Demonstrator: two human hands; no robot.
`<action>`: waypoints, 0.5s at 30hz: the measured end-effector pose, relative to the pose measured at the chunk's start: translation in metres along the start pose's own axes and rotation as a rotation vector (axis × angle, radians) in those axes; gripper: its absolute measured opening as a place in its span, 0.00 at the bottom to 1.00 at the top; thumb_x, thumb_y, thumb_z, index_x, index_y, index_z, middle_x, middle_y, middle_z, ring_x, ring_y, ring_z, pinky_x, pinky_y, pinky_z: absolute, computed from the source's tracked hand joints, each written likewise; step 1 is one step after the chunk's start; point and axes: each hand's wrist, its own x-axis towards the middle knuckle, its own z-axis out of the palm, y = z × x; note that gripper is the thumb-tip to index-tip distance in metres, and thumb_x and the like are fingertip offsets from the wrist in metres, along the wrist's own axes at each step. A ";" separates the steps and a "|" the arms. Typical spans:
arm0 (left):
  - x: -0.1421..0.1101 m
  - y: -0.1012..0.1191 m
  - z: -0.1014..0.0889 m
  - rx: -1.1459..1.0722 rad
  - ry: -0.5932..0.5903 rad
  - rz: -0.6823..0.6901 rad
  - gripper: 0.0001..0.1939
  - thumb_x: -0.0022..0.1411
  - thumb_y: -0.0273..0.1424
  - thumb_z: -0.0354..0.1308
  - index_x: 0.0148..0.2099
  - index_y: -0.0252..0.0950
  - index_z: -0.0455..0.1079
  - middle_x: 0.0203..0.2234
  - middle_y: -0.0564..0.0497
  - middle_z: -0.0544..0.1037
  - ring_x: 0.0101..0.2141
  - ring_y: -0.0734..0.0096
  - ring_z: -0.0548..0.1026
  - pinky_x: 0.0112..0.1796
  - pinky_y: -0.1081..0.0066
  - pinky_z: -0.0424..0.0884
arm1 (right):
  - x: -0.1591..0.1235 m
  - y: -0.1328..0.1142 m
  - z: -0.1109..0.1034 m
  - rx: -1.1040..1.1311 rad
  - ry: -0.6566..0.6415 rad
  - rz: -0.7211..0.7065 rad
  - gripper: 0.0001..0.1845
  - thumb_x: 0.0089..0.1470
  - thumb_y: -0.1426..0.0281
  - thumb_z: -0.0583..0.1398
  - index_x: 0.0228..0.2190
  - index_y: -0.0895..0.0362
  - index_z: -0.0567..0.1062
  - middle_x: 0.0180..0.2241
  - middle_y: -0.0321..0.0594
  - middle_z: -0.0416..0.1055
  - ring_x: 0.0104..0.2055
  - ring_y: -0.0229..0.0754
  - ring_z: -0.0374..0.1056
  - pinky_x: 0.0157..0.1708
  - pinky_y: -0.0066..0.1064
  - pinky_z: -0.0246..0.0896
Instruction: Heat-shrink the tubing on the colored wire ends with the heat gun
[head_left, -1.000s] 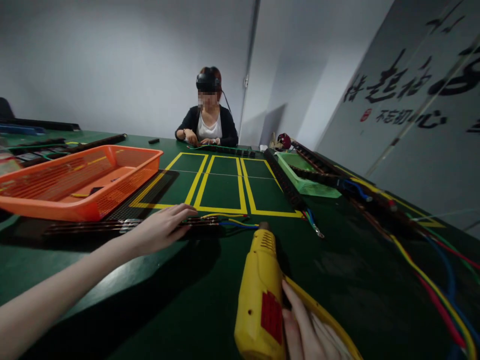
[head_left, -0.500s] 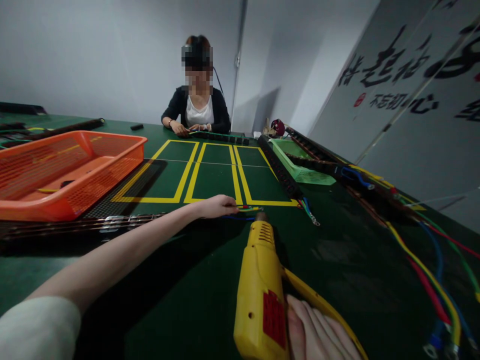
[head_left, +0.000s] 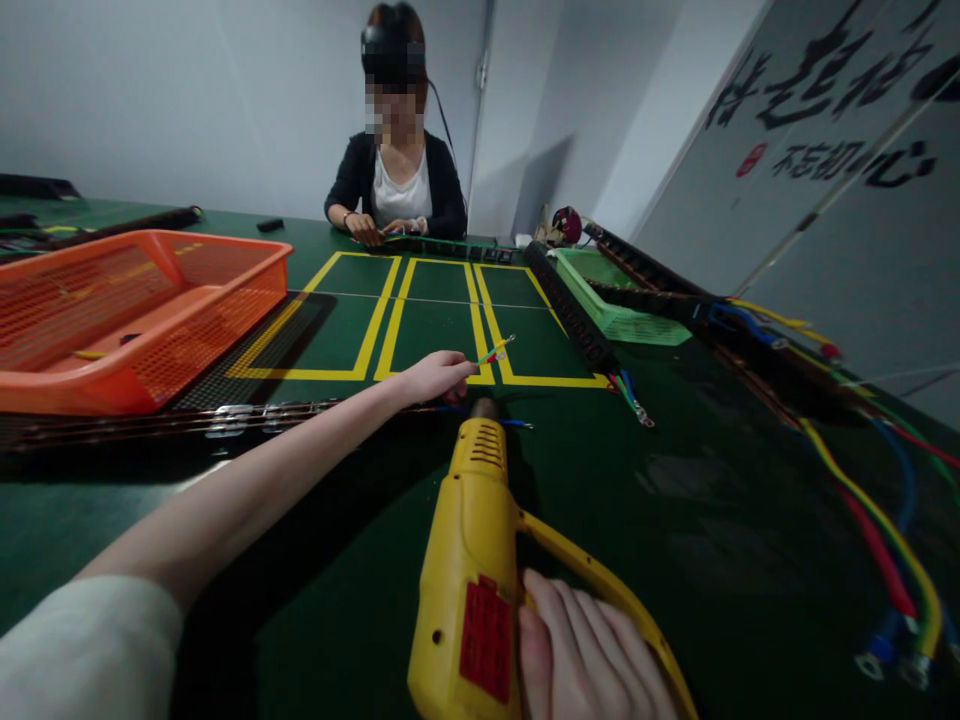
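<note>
Since the earlier frame, the heat gun (head_left: 461, 550) has shifted left and the raised wire ends (head_left: 498, 350) now angle upward. Well left of the heat gun stands an orange basket (head_left: 214, 335); nearer the gun, thin dark strips (head_left: 176, 422) run toward it. Just beyond its nozzle (head_left: 486, 408), slightly left, the left hand (head_left: 441, 380) pinches the wires, their ends poking out right of its fingertips. A blue wire (head_left: 519, 424) passes behind the nozzle; contact cannot be told. The right hand (head_left: 589, 650), fingers pressed together, wraps the heat gun's right side.
</note>
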 end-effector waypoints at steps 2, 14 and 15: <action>-0.002 0.003 0.000 0.141 -0.002 0.017 0.13 0.60 0.40 0.48 0.33 0.35 0.63 0.24 0.52 0.71 0.22 0.73 0.68 0.26 0.72 0.64 | 0.002 -0.010 0.002 0.038 -0.003 0.012 0.18 0.63 0.69 0.47 0.36 0.60 0.76 0.32 0.40 0.77 0.33 0.40 0.71 0.41 0.34 0.55; -0.005 0.003 -0.004 0.129 -0.061 0.051 0.18 0.57 0.46 0.51 0.33 0.34 0.65 0.26 0.51 0.73 0.28 0.70 0.71 0.30 0.71 0.64 | 0.006 -0.025 0.003 0.155 0.061 0.064 0.22 0.64 0.67 0.45 0.35 0.61 0.76 0.32 0.40 0.77 0.34 0.40 0.70 0.42 0.33 0.55; -0.005 0.003 -0.004 0.083 -0.072 0.040 0.18 0.57 0.46 0.52 0.33 0.34 0.65 0.25 0.51 0.74 0.27 0.70 0.71 0.29 0.71 0.64 | 0.006 -0.024 0.002 0.161 0.054 0.060 0.22 0.64 0.67 0.45 0.36 0.61 0.76 0.32 0.40 0.77 0.35 0.40 0.70 0.42 0.33 0.55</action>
